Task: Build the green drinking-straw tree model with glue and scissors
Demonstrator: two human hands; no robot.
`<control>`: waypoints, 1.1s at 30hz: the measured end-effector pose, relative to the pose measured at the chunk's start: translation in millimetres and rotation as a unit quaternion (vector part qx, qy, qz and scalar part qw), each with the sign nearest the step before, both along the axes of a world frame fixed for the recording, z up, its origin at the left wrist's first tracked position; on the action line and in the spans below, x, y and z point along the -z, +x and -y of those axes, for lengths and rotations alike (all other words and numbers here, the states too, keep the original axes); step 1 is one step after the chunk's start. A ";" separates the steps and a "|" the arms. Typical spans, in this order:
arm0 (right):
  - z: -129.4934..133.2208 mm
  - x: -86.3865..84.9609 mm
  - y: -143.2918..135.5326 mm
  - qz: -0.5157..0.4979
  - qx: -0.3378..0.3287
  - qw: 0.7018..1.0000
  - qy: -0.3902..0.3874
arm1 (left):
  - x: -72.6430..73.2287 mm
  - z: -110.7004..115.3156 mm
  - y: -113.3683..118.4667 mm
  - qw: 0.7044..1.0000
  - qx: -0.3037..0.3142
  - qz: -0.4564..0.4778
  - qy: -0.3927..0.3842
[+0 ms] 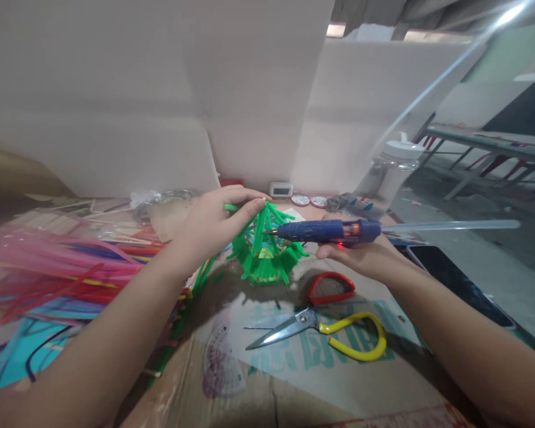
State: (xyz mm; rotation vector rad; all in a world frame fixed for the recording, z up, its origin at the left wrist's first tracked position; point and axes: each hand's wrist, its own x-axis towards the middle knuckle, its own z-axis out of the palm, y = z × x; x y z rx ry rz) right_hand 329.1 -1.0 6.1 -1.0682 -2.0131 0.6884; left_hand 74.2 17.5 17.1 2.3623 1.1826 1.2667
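A green pipe-cleaner craft (267, 261), shaped like a small cone with a fringed base, stands on the cardboard in front of me. My left hand (232, 214) pinches its top from the left. In my right hand (356, 255) is a blue glue gun (330, 230) with a red light glowing on its underside. A long clear glue stick (450, 226) sticks out of its rear. The nozzle points left, and its tip is at the craft's right side; whether they touch I cannot tell. Scissors (312, 321) with one red and one yellow handle lie open below the craft.
Bundles of coloured pipe cleaners (71, 267) cover the left side. A clear protractor (223, 356) lies near the scissors. A water bottle (387, 172) and a phone (459, 285) are at the right. A small digital timer (280, 189) stands at the back, before white boards (258, 89).
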 end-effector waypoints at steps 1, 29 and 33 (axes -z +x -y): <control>0.0 -0.3 -0.2 -0.001 -0.011 1.000 -0.002 | 0.0 0.1 0.1 1.000 -0.001 -0.002 -0.001; 3.0 -2.2 -2.3 -0.026 0.072 0.994 0.072 | 1.2 -0.1 -0.6 1.000 -0.001 -0.006 -0.010; 4.5 -5.8 -5.6 -0.026 0.058 0.995 0.071 | 0.5 0.4 -0.4 1.000 0.006 -0.008 -0.012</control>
